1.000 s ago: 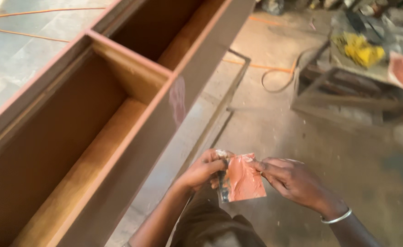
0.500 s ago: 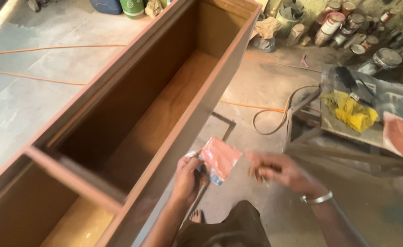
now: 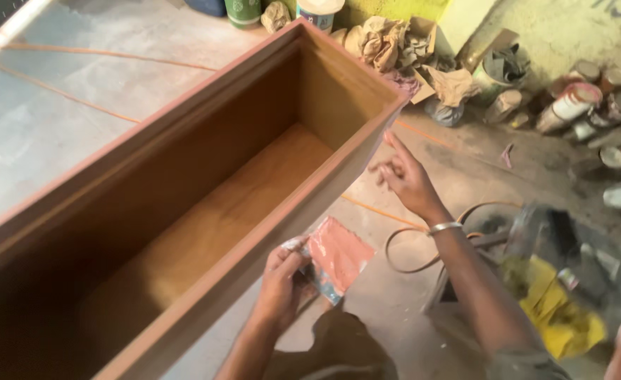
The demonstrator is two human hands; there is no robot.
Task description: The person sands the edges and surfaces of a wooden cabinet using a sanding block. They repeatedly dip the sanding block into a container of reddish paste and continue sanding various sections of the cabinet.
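Sandpaper (image 3: 337,257): pinched at one edge by left hand (image 3: 282,281) fingers.
Right hand (image 3: 403,176): loosely spread, forefinger extended, beside wooden box (image 3: 184,183) corner.

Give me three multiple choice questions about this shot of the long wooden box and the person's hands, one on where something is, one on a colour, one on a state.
1. Where is the right hand?
A. by the far corner of the wooden box
B. inside the box
C. on the floor

2. What colour is the sheet of sandpaper?
A. green
B. reddish-pink
C. black

3. How is the left hand?
A. empty
B. flat on the box
C. gripping the sheet

Answers: 1 A, its finger points at the corner edge; 2 B, its face shows reddish-pink; 3 C, the fingers pinch its edge.
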